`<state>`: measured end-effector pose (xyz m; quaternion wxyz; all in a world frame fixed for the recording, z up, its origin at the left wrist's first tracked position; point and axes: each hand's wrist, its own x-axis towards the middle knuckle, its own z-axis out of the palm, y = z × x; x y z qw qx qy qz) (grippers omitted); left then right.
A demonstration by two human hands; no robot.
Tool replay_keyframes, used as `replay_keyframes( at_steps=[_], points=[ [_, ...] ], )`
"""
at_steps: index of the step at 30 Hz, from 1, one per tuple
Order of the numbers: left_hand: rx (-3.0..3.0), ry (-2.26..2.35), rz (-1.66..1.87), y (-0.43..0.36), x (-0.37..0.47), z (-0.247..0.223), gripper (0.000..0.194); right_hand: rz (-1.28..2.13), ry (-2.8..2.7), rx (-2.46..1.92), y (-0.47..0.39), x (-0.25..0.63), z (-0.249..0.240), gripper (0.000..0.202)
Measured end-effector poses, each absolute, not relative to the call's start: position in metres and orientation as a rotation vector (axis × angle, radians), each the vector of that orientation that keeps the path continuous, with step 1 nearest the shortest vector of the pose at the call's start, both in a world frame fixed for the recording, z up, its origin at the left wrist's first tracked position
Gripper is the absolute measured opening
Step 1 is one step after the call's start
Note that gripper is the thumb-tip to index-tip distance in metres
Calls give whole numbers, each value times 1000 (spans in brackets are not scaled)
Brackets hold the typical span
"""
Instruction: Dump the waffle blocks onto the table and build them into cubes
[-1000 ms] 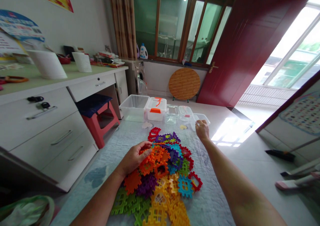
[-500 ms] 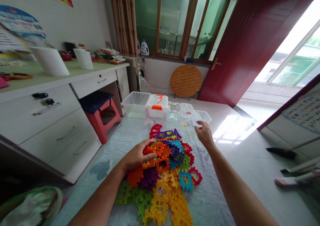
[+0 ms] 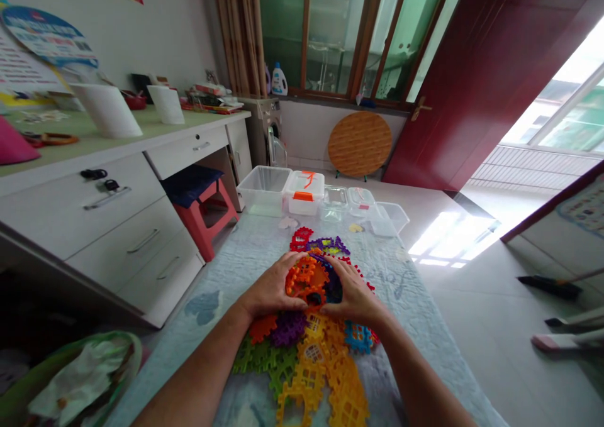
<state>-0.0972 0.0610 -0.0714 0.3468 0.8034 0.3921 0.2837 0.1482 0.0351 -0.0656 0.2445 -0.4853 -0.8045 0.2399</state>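
A colourful heap of notched plastic building pieces lies on the pale blue cloth. My left hand (image 3: 275, 287) curves round the left side of the orange building pieces (image 3: 309, 276), thumb in front and fingers behind. Opposite it, my right hand (image 3: 352, 290) cups the right side of the same heap, beside some dark purple pieces. Its fingers and palm hide part of the pieces there. Nearer to me lie yellow pieces (image 3: 310, 377), green pieces (image 3: 268, 361), a purple piece (image 3: 289, 327) and a blue piece (image 3: 358, 337). Red pieces (image 3: 301, 238) sit beyond my hands.
At the cloth's far end stand an open clear bin (image 3: 264, 191), a lidded box with orange clips (image 3: 306, 195) and several smaller clear containers (image 3: 389, 218). To the left are a white desk (image 3: 111, 226) and a red stool (image 3: 207, 219). A waste basket (image 3: 134, 351) stands lower left.
My right hand has come left and nearer, from above the cloth's right side onto the heap. My left hand stays at the orange pieces, its fingers now spread wider round them. The view has shifted slightly.
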Motion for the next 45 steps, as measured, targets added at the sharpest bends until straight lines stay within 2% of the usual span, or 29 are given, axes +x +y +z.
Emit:
replay_keyframes(
  at_steps=[3, 10, 16, 21, 25, 30, 33, 39, 43, 45],
  points=[
    [2051, 1003, 834, 61, -95, -70, 97, 591, -2162, -1288, 36, 146, -68, 87],
    [1717, 933, 946, 56, -92, -67, 90, 567, -2033, -1168, 34, 145, -62, 36],
    [1482, 899, 1043, 57, -93, -66, 83, 668, -1896, -1186, 39, 157, -62, 17],
    [1547, 951, 1080, 61, -99, -69, 72, 812, -1713, -1203, 44, 190, -55, 7],
    [1680, 965, 966, 58, -98, -64, 63, 844, -1642, -1212, 48, 209, -56, 6],
    [1644, 884, 853, 60, -95, -42, 60, 758, -1626, -1340, 58, 218, -74, 22],
    [1697, 1040, 856, 85, -88, -33, 58, 627, -1591, -1461, 64, 221, -87, 28],
    [1937, 1583, 504, 159, -55, -49, 70, 534, -1712, -1696, 67, 221, -99, 38],
    [2011, 1559, 278, 173, -36, -61, 84, 556, -1790, -1645, 65, 214, -97, 40],
    [2071, 1456, 208, 171, -28, -62, 86, 612, -1788, -1604, 64, 211, -96, 43]
  ],
)
